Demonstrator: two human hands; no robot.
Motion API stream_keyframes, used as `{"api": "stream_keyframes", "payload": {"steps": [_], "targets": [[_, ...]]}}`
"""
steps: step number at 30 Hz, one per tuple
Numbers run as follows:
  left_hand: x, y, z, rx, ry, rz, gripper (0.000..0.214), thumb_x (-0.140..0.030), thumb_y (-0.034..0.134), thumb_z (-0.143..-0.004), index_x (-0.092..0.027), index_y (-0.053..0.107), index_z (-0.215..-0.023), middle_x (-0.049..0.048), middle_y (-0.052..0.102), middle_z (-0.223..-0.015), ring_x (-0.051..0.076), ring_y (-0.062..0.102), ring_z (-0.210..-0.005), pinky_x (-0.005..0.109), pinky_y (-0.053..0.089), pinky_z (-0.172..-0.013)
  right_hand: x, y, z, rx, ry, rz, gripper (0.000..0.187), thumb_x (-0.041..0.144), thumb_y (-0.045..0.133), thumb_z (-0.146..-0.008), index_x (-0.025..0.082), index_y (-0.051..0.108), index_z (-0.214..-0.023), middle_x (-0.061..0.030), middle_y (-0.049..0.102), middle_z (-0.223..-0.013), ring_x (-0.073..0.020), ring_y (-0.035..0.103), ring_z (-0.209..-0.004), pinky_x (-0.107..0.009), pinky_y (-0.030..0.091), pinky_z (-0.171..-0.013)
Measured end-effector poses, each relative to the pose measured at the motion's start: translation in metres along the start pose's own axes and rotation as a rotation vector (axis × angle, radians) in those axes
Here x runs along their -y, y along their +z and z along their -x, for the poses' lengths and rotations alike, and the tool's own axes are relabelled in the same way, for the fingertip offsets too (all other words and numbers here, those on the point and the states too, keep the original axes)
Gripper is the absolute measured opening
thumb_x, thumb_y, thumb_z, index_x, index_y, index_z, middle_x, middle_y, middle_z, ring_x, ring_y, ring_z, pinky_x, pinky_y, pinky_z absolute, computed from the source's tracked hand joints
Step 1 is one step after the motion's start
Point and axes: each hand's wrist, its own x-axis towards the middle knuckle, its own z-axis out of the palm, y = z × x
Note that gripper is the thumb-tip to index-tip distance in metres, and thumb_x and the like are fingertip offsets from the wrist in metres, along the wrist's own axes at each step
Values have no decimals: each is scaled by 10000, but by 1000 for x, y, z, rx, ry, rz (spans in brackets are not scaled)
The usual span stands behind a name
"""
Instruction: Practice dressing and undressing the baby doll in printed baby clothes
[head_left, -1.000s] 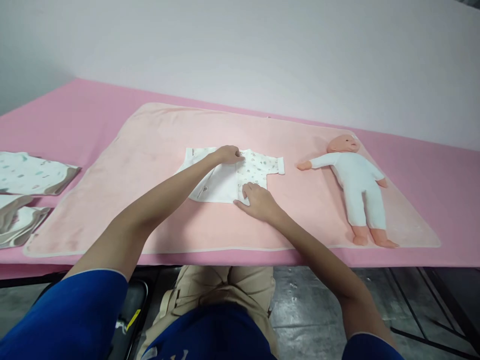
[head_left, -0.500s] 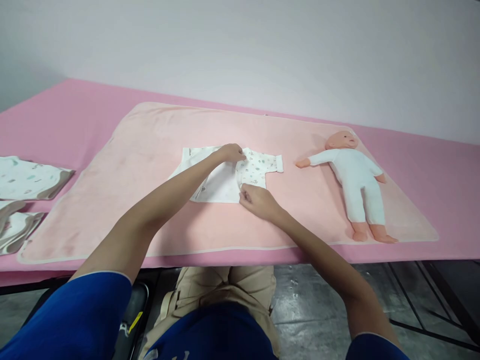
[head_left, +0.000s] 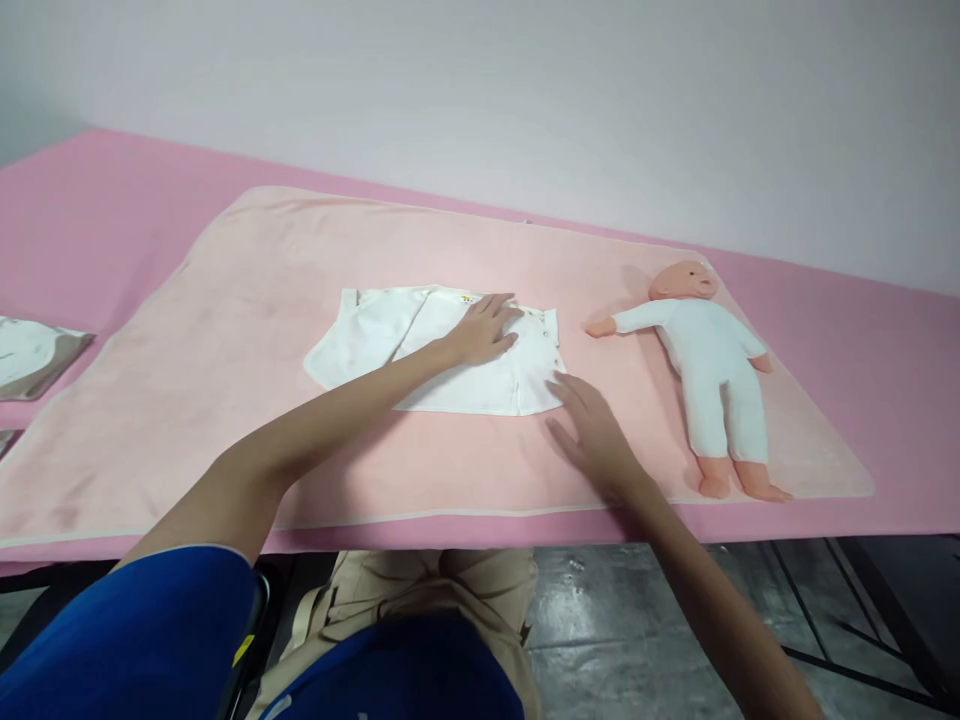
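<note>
A small white baby shirt (head_left: 390,335) lies opened flat, inside out, on a pale pink blanket (head_left: 247,300). My left hand (head_left: 484,328) rests flat on the shirt's right half, fingers stretched out. My right hand (head_left: 592,425) lies open on the blanket just right of the shirt's lower right corner, fingers spread, holding nothing. A baby doll (head_left: 712,365) in a white suit lies on its back at the blanket's right end.
The blanket covers a pink table (head_left: 90,190) that runs along a white wall. Folded patterned cloths (head_left: 34,350) sit at the table's left edge. Below the near edge are my beige trousers, black table legs and a grey floor.
Both hands pinched the shirt's printed right front panel and spread it open to the right. The shirt now lies flat, and my right hand has let go and slid off onto the blanket.
</note>
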Motion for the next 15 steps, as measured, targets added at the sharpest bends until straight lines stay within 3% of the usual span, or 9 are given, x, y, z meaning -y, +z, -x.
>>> {"api": "stream_keyframes", "payload": {"steps": [3,5,9,15], "targets": [[5,-3,-2,118,-69,-53,730,-566,441,-1100,-214,432,-1740,157,222,-1886,381,165,-1758,617,147,-1416,15,0,-11,218,-191,-30,592,414,454,-1176,293,406,-1754,-79,403,-1819,-291,362,-1706,-583,336,-1393],[9,-6,-7,193,-76,-71,740,-577,405,-1108,-260,384,-1777,114,177,-1904,371,108,-1776,612,85,-1427,17,0,-15,276,-244,-34,591,416,432,-1189,321,387,-1771,-59,385,-1826,-285,355,-1712,-600,314,-1403],[18,-9,-20,240,-78,-77,700,-516,364,-1119,-359,336,-1801,16,146,-1914,365,55,-1783,623,59,-1426,11,1,-11,279,-257,4,583,432,453,-1188,342,412,-1763,-37,368,-1830,-291,335,-1721,-602,310,-1401],[28,-10,-36,286,-83,-136,698,-443,271,-1127,-326,311,-1814,29,182,-1909,375,115,-1773,611,59,-1417,17,3,3,230,-223,61,605,443,429,-1189,336,369,-1781,-46,340,-1844,-287,316,-1728,-606,265,-1413]]}}
